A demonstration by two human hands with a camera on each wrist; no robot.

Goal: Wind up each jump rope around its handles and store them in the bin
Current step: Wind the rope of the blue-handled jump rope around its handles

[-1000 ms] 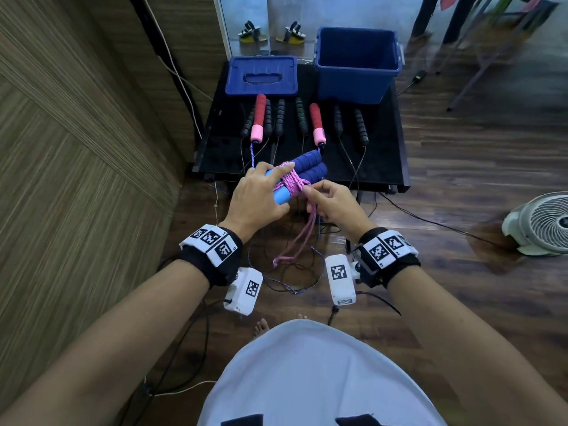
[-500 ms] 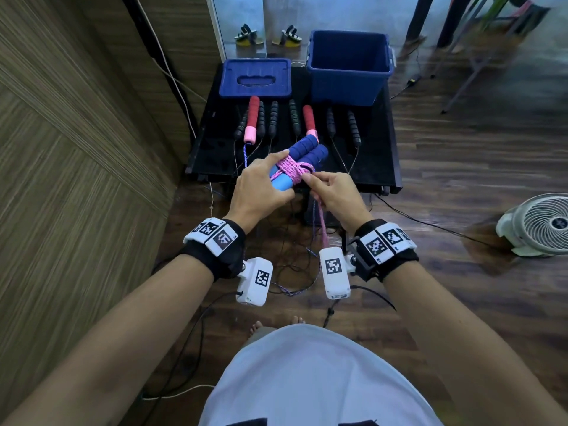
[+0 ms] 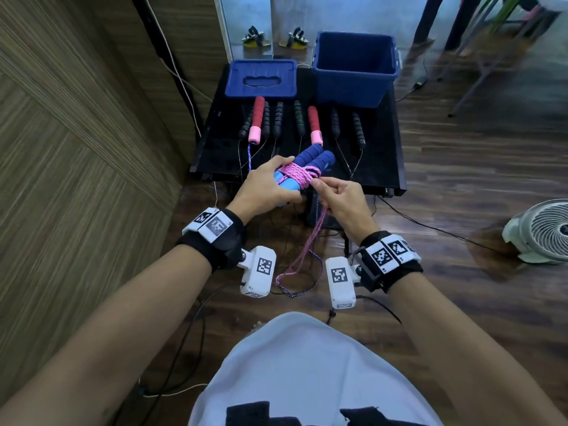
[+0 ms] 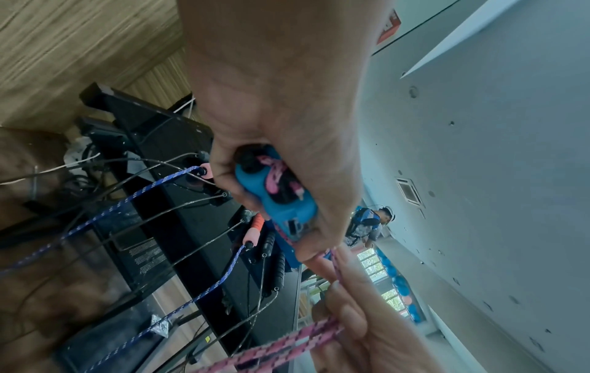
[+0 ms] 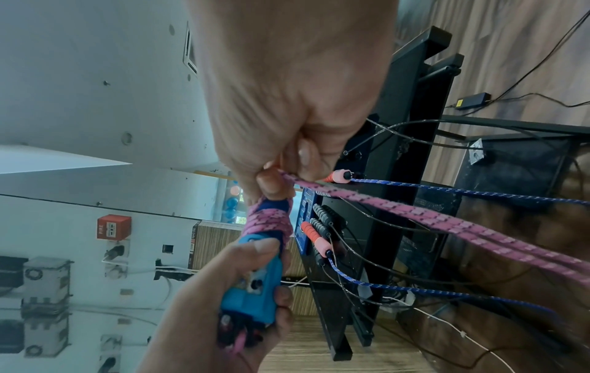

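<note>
My left hand (image 3: 267, 186) grips the light-blue ends of two blue foam handles (image 3: 316, 156) held side by side in front of the black table (image 3: 381, 155). Pink rope (image 3: 299, 175) is coiled around the handles. My right hand (image 3: 341, 199) pinches the loose doubled pink rope (image 5: 431, 214) just beside the coil; its tail (image 3: 301, 256) hangs toward the floor. In the left wrist view the handle ends (image 4: 280, 202) sit inside my fist. The open blue bin (image 3: 353, 69) stands at the table's far right.
A blue lid (image 3: 261, 78) lies at the far left of the table. Red-and-pink handles (image 3: 256, 118) and several black handles (image 3: 358, 127) lie in a row, their ropes trailing off the front edge. A wooden wall is left, a white fan (image 3: 544, 232) right.
The pink coil around the handles has grown thicker. My right hand has moved from under the handles to their right side, and the hanging loop is shorter.
</note>
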